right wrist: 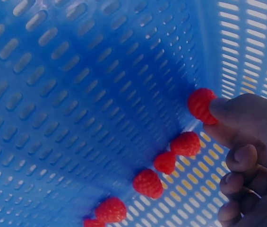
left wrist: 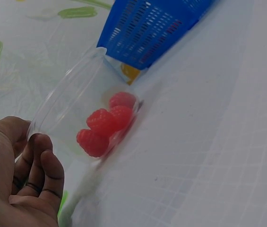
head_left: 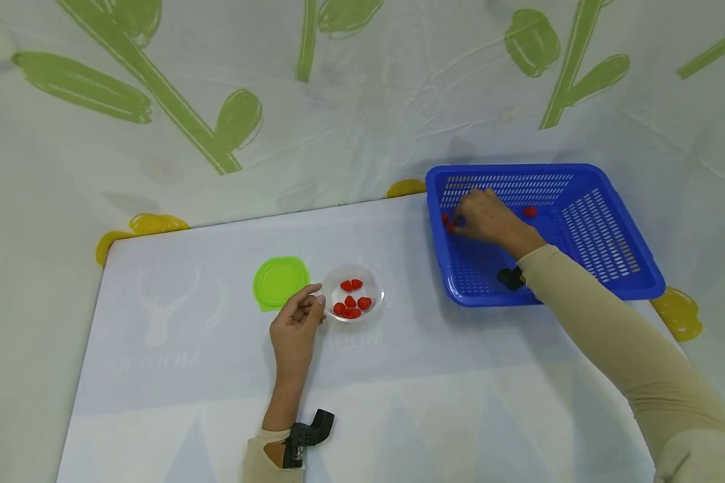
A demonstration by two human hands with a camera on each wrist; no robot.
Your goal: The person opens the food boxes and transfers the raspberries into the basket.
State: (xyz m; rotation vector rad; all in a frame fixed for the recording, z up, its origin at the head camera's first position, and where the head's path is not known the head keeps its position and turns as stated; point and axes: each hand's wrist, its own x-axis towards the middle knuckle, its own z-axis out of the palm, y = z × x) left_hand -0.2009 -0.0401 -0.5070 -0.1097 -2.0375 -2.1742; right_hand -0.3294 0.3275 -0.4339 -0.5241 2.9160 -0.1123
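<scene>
Six raspberries [head_left: 352, 299] are already held in the clear cup [head_left: 374, 290], steadied at nine o'clock by the left hand [head_left: 294, 331]; one raspberry [right wrist: 200, 105] is pinched by the right hand's [head_left: 486, 216] fingers [right wrist: 235, 113] in the blue basket [head_left: 616, 268], where several remain.

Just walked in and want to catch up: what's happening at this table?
A person's right hand reaches into the blue basket, fingertips on a raspberry beside several loose ones. The left hand steadies a clear cup holding raspberries. A green lid lies beside it.
</scene>
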